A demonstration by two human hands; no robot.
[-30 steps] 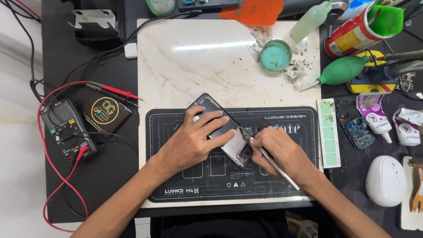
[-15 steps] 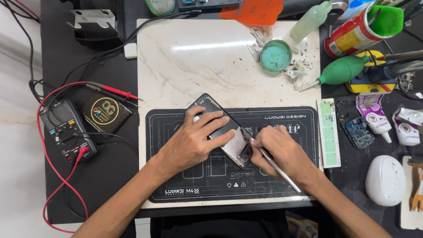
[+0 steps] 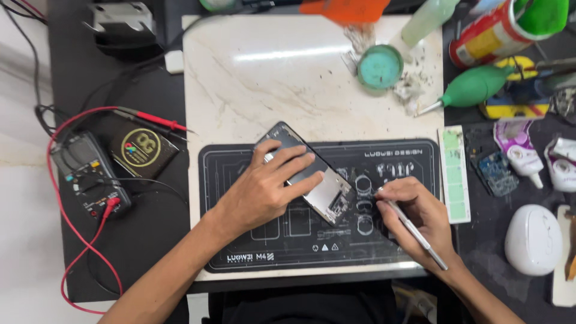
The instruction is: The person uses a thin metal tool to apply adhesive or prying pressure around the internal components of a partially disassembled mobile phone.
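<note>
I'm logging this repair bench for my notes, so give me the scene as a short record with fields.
Left hand: left hand presses the opened phone flat on the black work mat
Right hand: right hand holds metal tweezers, tip beside the phone, apart from it
Surface: white marble slab under the mat
Left of slab: multimeter with red probe
Right side: green air blower, round teal tin, white mouse
</note>
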